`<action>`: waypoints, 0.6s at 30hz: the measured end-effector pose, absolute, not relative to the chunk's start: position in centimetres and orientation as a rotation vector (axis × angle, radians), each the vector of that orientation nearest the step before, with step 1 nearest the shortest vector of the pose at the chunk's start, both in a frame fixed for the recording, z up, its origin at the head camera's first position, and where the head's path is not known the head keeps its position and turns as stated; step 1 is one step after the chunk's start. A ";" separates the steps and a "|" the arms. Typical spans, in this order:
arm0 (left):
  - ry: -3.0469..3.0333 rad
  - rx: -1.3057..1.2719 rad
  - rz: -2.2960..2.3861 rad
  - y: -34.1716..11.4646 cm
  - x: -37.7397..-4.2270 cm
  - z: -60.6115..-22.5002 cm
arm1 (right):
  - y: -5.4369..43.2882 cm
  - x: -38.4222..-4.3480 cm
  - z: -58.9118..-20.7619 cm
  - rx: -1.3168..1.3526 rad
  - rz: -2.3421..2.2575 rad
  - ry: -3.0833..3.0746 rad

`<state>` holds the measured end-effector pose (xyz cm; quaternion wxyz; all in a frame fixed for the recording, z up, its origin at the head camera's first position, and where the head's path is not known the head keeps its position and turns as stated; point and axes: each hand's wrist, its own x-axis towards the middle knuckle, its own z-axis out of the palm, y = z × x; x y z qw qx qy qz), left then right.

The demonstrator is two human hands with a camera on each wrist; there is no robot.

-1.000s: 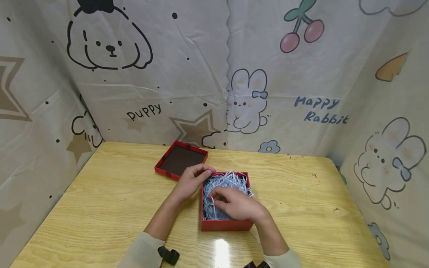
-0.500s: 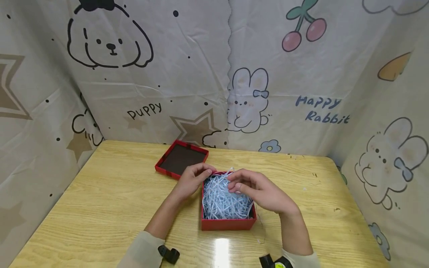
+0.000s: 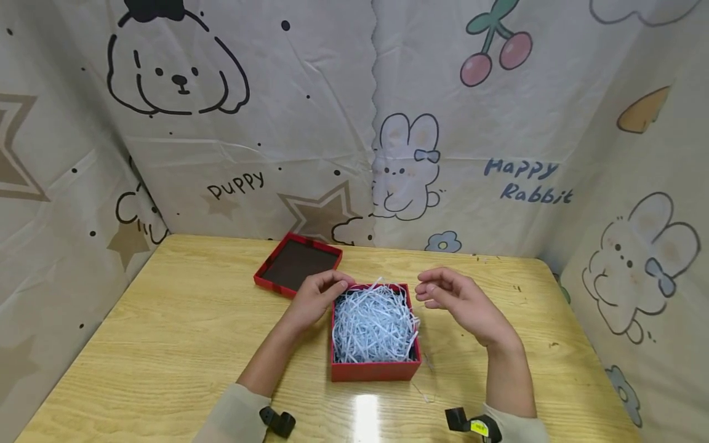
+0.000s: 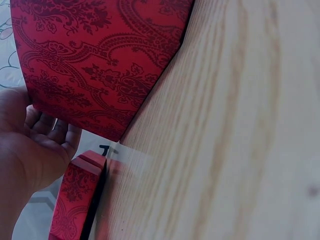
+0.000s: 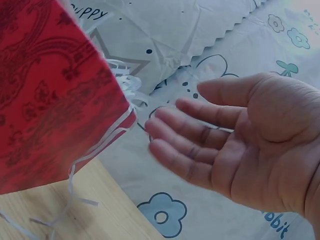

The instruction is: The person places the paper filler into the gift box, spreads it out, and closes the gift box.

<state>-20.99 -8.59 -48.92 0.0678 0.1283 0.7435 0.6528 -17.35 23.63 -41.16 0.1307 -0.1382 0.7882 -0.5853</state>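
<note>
A red patterned gift box stands on the table, filled to the rim with pale blue shredded paper. My left hand holds its far left corner; in the left wrist view the fingers reach behind the far wall. Off the box's right side, my right hand is in the air with loosely bent fingers and nothing in them. The right wrist view shows that palm apart from the box wall, where a few paper strands hang over the edge.
The red lid with a dark inside lies open side up behind and left of the box. Loose paper strands lie on the wooden table near the box. A printed cloth hangs round the table's back and sides.
My right hand has lifted off the shredded paper and moved right, clear of the box, its fingers loosening. The paper now lies uncovered. The left hand has stayed at the corner.
</note>
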 end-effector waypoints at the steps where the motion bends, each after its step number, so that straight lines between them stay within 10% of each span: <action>1: 2.240 0.384 1.967 -8.6 -21.0 -48.9 | 23.6 -17.3 -41.2 -0.394 -1.673 2.279; 18: 2.212 0.365 1.998 -8.7 -21.0 -48.9 | 21.0 -16.9 -40.7 -0.540 -1.631 2.038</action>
